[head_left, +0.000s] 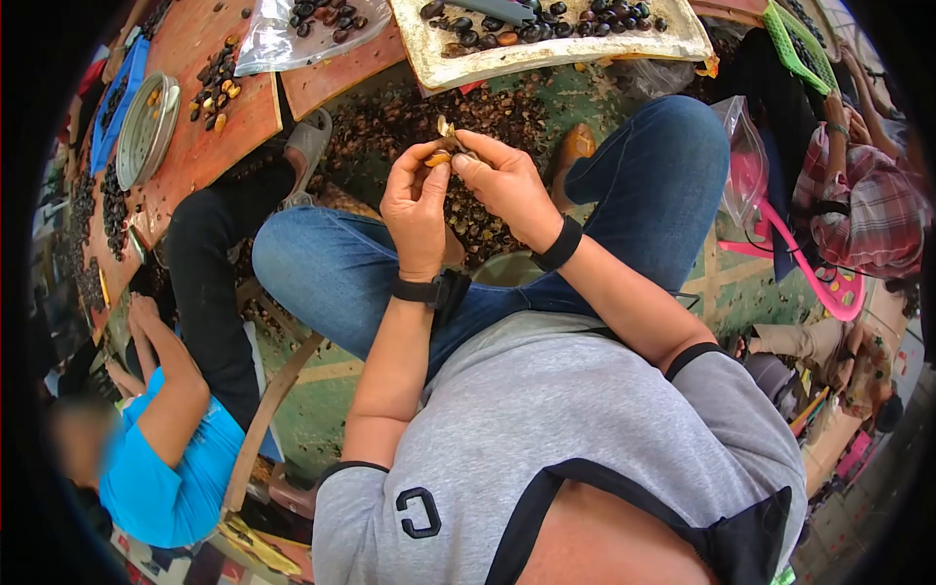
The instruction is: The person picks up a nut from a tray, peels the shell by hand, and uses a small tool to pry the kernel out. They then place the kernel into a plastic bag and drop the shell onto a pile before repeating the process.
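My left hand [419, 210] is closed in a pinch around an orange-yellow nut kernel [438, 157]. Fingertips of my right hand [507, 185] meet it and are closed on a pale, curled piece of shell [446, 128] that sticks up above the fingers. Both hands are held over my lap, between my knees. Beyond them is a worn white tray [468, 70] with many dark brown nuts [546, 29] and a few orange ones. A grey tool handle [497, 10] lies across the tray.
A clear plastic bag [255, 54] of nuts and a round metal tin [136, 146] sit on the wooden table [210, 146]. Shell scraps [390, 127] cover the floor. A person in a blue shirt [175, 478] is at left, another in a plaid shirt [868, 210] at right.
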The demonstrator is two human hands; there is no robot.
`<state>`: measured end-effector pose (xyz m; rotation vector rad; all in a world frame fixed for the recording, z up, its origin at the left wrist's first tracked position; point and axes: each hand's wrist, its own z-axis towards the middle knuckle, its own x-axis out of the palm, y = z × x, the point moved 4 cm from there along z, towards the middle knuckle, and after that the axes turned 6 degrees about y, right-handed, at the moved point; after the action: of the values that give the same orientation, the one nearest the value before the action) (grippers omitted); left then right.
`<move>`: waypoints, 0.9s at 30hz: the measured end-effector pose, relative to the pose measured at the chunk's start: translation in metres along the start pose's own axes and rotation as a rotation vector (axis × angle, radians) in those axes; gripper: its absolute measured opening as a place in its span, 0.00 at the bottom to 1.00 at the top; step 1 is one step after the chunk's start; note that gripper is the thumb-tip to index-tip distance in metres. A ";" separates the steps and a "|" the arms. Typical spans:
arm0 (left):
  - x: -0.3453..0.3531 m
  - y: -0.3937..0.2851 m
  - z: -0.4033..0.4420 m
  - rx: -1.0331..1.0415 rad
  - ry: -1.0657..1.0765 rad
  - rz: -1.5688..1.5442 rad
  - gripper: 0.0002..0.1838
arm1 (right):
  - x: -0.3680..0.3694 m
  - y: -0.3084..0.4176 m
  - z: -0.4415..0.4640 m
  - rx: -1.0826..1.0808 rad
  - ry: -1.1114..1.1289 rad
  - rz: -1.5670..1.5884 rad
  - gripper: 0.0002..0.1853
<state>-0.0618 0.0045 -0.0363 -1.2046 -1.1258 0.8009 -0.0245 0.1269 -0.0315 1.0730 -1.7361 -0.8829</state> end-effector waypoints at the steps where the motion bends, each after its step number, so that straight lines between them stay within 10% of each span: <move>1: 0.002 0.000 0.003 0.016 0.026 -0.026 0.14 | -0.004 0.004 0.000 -0.005 -0.003 0.003 0.22; 11: -0.003 -0.001 0.008 -0.197 0.090 -0.135 0.16 | -0.007 0.031 -0.008 -0.273 0.146 -0.716 0.27; 27: 0.000 -0.003 0.004 -0.161 0.084 -0.092 0.17 | -0.010 0.030 -0.012 -0.135 0.150 -0.618 0.23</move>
<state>-0.0655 0.0054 -0.0333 -1.2979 -1.1853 0.5937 -0.0192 0.1459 -0.0041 1.5725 -1.2084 -1.2351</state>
